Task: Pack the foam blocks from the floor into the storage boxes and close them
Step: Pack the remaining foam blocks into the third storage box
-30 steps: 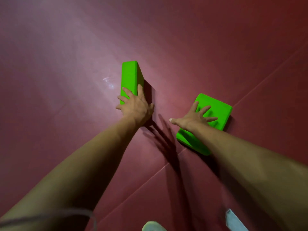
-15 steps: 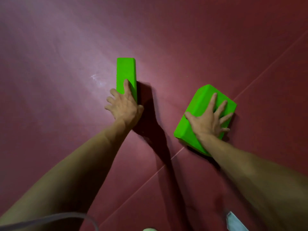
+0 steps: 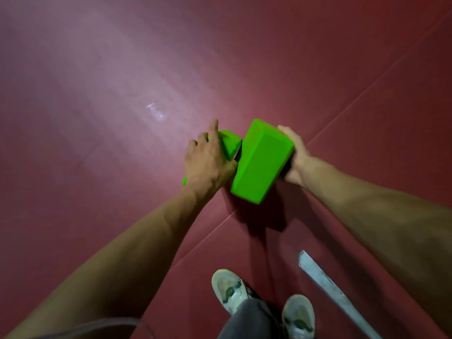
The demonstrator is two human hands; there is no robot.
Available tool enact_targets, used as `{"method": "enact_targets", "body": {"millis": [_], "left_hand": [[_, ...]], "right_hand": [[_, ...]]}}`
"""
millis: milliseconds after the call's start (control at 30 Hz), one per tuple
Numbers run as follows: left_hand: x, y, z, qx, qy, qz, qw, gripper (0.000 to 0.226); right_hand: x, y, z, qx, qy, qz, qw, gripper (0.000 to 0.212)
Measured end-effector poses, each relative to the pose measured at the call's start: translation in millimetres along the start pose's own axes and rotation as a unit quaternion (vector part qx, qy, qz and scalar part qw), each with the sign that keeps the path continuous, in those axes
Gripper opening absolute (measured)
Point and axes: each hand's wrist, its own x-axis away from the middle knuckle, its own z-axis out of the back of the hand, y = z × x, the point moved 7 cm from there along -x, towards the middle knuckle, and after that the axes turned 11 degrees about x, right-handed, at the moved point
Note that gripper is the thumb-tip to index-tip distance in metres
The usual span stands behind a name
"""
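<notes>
Two foam blocks (image 3: 261,165) (image 3: 230,143), perhaps touching: left hand (image 3: 208,160) around one, right hand (image 3: 295,156) around other.

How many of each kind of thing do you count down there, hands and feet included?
Green foam blocks: 2, left block and right block
Hands: 2, left hand and right hand
Shoes: 2, left shoe and right shoe
Pale strip on the floor: 1
Total: 7

Red floor (image 3: 97,167): one surface, with thin seams (image 3: 367,90) running diagonally across it and a pale scuff (image 3: 155,111) showing near the middle. I am standing on it in my white left shoe (image 3: 228,288) and right shoe (image 3: 298,314). A pale grey strip (image 3: 327,287) is lying beside the right shoe.
</notes>
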Motion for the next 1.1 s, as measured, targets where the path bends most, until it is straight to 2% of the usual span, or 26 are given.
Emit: {"method": "enact_targets", "body": {"millis": [100,167,233,267,300,367,433,500,533,567,633,667,733,800,833,933,967,1100], "left_hand": [[20.4,-5.4,33.6,0.057,0.008,0.037,0.998,0.094],[39.0,-10.4,51.1,0.052,0.004,0.051,0.997,0.093],[57.0,-19.2,69.5,0.033,0.019,0.079,0.996,0.093],[63.3,-25.8,79.4,0.026,0.032,0.104,0.994,0.094],[67.6,-34.8,89.9,0.021,0.048,0.138,0.989,0.095],[76.3,-61.0,113.9,0.016,0.087,0.212,0.973,0.096],[91.3,-87.6,136.5,0.016,0.121,0.255,0.959,0.097],[109.8,-103.5,149.5,0.012,0.137,0.252,0.958,0.095],[121.2,-109.2,154.5,0.003,0.142,0.249,0.958,0.094],[133.6,-115.1,160.0,-0.007,0.149,0.251,0.956,0.093],[160.5,-128.9,174.6,-0.019,0.173,0.272,0.946,0.094],[174.3,-137.0,183.8,-0.028,0.185,0.284,0.94,0.097],[205.5,-155.6,201.2,-0.034,0.202,0.311,0.928,0.103],[241.9,-173.1,215.7,-0.033,0.216,0.329,0.919,0.107],[260.5,-181.4,222.9,-0.036,0.222,0.338,0.914,0.109],[319.2,-202.3,246.6,-0.04,0.241,0.368,0.897,0.112],[341.0,-209.9,254.3,-0.036,0.25,0.381,0.889,0.113],[441.5,-238.3,279.2,-0.013,0.272,0.441,0.855,0.109]], "right_hand": [[36.0,1.7,-6.3,0.146,0.02,-0.029,0.989,0.039],[55.6,3.6,-26.9,0.148,-0.037,-0.048,0.987,0.041],[78.5,3.9,-62.3,0.125,-0.113,-0.063,0.984,0.054],[85.5,1.6,-78.6,0.117,-0.12,-0.051,0.985,0.057],[89.2,-2.2,-91.9,0.128,-0.095,-0.024,0.987,0.054],[95.5,-10.9,-113.5,0.192,0.011,0.029,0.981,0.053],[103.0,-19.4,-138.5,0.311,0.082,0.051,0.946,0.079],[97.8,-23.8,-162.5,0.414,0.097,0.076,0.902,0.113],[97.9,-24.0,-178.7,0.457,0.077,0.089,0.882,0.117],[106.0,-21.0,-199.5,0.478,0.032,0.092,0.873,0.111],[138.8,-1.2,-243.2,0.477,-0.085,0.063,0.872,0.081],[152.9,11.9,-261.8,0.489,-0.141,0.044,0.86,0.073],[179.0,35.8,-292.4,0.556,-0.195,0.034,0.807,0.087],[201.9,57.9,-316.0,0.599,-0.173,0.05,0.78,0.11],[215.9,69.2,-328.4,0.612,-0.169,0.064,0.77,0.112],[256.0,96.1,-367.2,0.657,-0.16,0.139,0.724,0.096],[269.6,105.5,-380.1,0.686,-0.16,0.165,0.691,0.097],[330.1,153.2,-429.8,0.775,-0.183,0.309,0.519,0.096]]}}
